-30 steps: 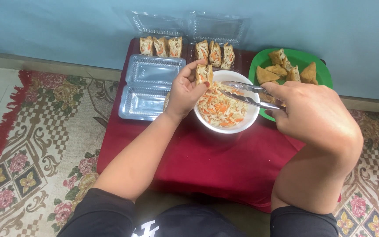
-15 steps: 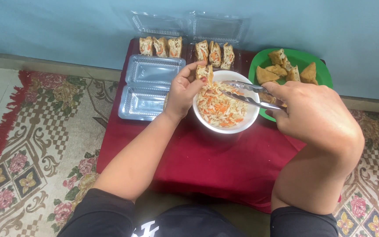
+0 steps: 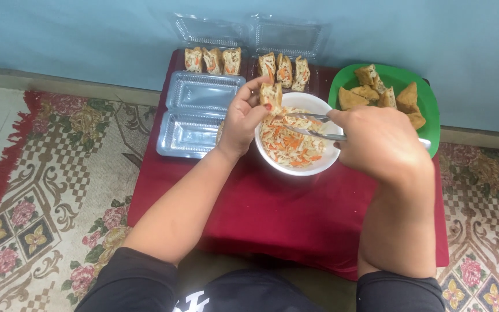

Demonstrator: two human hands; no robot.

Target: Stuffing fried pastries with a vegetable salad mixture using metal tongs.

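The left hand [image 3: 244, 118] pinches a golden, cut-open tofu piece [image 3: 271, 94]; the right hand [image 3: 379, 141] grips metal tongs [image 3: 313, 130].

Single view, head-mounted. The camera looks steeply down and forward from above the person's lap, facing the blue wall [image 3: 88, 40] at the top edge. It sits close: both forearms enter from the bottom edge, and the red-covered low table [image 3: 295, 219] fills the centre. Patterned carpet [image 3: 41, 202] shows at both sides. No second view exists for overlap.
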